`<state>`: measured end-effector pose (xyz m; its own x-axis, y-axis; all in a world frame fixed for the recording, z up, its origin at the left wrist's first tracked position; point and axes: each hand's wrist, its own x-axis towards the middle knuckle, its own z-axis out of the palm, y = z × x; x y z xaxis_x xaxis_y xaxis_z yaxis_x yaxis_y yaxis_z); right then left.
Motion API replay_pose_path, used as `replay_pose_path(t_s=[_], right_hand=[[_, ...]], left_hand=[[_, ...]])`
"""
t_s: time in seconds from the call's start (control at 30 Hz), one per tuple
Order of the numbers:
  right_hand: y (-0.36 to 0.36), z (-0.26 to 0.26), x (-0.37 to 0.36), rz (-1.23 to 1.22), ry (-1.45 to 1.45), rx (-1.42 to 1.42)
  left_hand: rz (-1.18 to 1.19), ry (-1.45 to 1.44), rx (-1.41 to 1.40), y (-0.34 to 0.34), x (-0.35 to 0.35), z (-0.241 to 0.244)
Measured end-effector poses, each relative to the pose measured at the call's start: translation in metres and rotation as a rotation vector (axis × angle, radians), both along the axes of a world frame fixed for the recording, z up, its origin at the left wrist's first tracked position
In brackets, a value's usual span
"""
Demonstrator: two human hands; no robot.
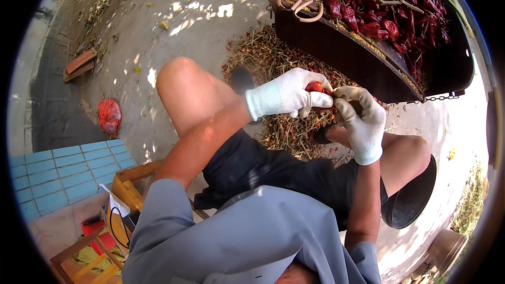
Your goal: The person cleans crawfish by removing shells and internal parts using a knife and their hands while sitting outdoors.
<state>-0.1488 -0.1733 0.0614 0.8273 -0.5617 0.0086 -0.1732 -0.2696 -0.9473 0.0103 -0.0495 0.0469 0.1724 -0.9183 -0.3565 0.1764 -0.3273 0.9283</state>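
My left hand (302, 92), in a white knitted glove with a light blue cuff, holds a red dried chili pepper (314, 86) between thumb and fingers. My right hand (361, 116), gloved too, meets it at the pepper's stem end, its thumb and forefinger pinched together; whatever lies between them is too small to tell. Beyond my hands, many dark red dried peppers (378, 12) fill part of a dark tipped container (327, 43). Scissors (302, 6) with pinkish handles rest on its near edge. Pepper stems (276, 55) lie heaped on the ground below my hands.
A black bucket (410, 197) stands beside my right leg. On the left are a red plastic bag (109, 116), bricks (80, 64), a blue tiled surface (71, 169) and a wooden chair (79, 252). Chains (442, 98) hang at the container's ends. A pot (447, 249) sits at lower right.
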Motion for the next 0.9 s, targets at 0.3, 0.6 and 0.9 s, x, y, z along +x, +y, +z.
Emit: replay_pose_path(t_s=[0.3, 0.6, 0.9], right_hand=[[0.011, 0.013, 0.022, -0.063, -0.126, -0.064], [0.011, 0.004, 0.041, -0.256, -0.273, 0.445], [0.005, 0.003, 0.031, -0.137, -0.215, 0.063]], left_hand=[[0.077, 0.193, -0.101, 0.001, 0.01, -0.008], [0.14, 0.185, -0.139, -0.008, 0.009, 0.0], [-0.003, -0.097, -0.2, -0.009, 0.013, -0.002]])
